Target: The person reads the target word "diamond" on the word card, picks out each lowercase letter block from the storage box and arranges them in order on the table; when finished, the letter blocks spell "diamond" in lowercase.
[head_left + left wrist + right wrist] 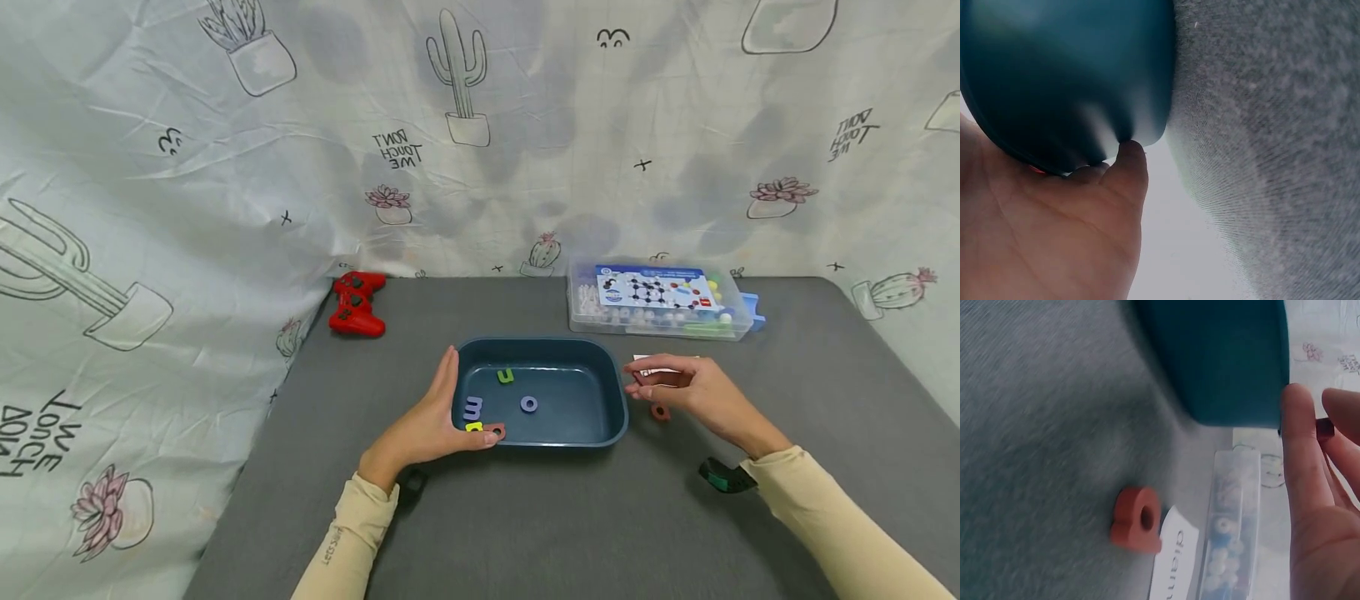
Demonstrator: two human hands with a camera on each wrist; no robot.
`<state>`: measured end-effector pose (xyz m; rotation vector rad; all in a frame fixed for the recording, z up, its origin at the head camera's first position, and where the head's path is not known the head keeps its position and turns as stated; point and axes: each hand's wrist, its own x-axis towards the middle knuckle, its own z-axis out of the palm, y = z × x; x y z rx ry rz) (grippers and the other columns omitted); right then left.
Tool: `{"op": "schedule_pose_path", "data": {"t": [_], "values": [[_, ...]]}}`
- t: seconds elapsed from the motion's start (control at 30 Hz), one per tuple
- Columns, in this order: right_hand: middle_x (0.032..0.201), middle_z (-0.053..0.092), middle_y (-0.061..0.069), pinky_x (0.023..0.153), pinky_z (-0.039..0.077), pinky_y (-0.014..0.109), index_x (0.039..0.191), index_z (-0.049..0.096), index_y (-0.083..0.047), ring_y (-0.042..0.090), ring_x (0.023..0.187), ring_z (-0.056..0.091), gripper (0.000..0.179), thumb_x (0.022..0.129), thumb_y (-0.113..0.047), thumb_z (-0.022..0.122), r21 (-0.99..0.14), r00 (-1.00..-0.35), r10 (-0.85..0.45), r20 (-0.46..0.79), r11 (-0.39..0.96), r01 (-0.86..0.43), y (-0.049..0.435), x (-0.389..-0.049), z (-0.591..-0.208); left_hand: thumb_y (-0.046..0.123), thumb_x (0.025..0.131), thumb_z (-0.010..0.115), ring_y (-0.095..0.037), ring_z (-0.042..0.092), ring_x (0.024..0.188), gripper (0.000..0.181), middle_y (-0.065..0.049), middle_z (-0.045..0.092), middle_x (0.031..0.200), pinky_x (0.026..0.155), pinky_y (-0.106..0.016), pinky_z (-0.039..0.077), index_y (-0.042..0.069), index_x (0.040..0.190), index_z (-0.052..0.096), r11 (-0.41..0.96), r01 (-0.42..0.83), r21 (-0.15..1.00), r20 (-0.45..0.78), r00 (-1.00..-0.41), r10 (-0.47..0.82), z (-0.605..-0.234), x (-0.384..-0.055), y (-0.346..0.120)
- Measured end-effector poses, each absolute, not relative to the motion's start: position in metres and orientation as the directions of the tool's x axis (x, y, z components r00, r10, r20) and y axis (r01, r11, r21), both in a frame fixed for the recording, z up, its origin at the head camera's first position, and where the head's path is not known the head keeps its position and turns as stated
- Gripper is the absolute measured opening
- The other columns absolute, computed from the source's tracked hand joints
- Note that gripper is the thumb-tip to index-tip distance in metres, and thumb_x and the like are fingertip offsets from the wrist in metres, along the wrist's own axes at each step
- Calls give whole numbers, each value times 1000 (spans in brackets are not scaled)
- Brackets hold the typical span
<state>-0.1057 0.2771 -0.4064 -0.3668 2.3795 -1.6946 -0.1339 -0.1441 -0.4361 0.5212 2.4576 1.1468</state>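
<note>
A dark teal tray [551, 440] stands on the table between the hands. My left hand [429, 421] holds its left end, thumb over the front rim and fingers along the left wall. In the left wrist view the fingertips lie against the tray's outer side [1066, 69]. Inside are a green letter [506, 376], a purple "m" [472, 408], a purple "o" [528, 404], a yellow letter [474, 427] and a reddish-brown letter [498, 432]. Beside the right rim my right hand [693, 396] pinches a small dark-red letter piece [1325, 429], mostly hidden by fingers.
A reddish-brown letter "a" [1137, 520] lies on the table under my right hand, near a printed paper slip [1174, 556]. Behind are a clear box of molecule-model parts [660, 300] and, at the back left, a red game controller [357, 304]. A patterned curtain [525, 167] closes the back.
</note>
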Motion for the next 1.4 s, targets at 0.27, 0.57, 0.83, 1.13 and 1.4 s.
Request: {"op": "schedule_pose_path", "data": {"t": [0.27, 0.57, 0.83, 1.13, 1.4], "values": [[127, 72, 27, 80, 62, 37, 144, 57, 12, 28, 114, 74, 44, 105, -6, 67, -952, -949, -308, -76, 304, -23, 287, -102, -411, 58, 84, 85, -39, 9, 162, 136, 4, -20, 177, 120, -67, 27, 23, 172, -14, 599, 155, 786, -189, -862, 470, -437, -134, -144], [117, 75, 22, 81, 62, 30, 135, 61, 12, 13, 104, 75, 36, 102, 0, 71, -930, -960, -280, -13, 356, -91, 304, -97, -419, 56, 85, 84, -40, 13, 161, 134, 4, -18, 178, 118, -67, 31, 24, 172, -13, 583, 149, 799, -183, -863, 471, -439, -135, -144], [113, 71, 16, 74, 58, 25, 132, 68, 4, 7, 94, 69, 35, 98, 1, 75, -825, -965, -260, 24, 540, -166, 319, -95, -426, 54, 84, 85, -39, 12, 162, 134, 4, -17, 178, 119, -67, 30, 26, 172, -13, 592, 141, 794, -193, -864, 465, -437, -134, -144], [102, 69, 8, 68, 56, 24, 122, 70, 4, 6, 86, 64, 31, 92, 7, 78, -752, -960, -267, 86, 615, -239, 327, -94, -438, 55, 84, 85, -39, 13, 161, 136, 5, -18, 178, 119, -67, 30, 27, 172, -14, 596, 145, 790, -189, -867, 462, -438, -135, -144], [101, 69, 3, 70, 53, 23, 115, 72, -1, 4, 84, 62, 29, 89, 5, 83, -692, -955, -274, 115, 667, -275, 327, -93, -449, 55, 84, 85, -41, 14, 161, 136, 3, -18, 178, 119, -68, 30, 25, 172, -14, 601, 157, 783, -182, -867, 464, -440, -135, -143]]}}
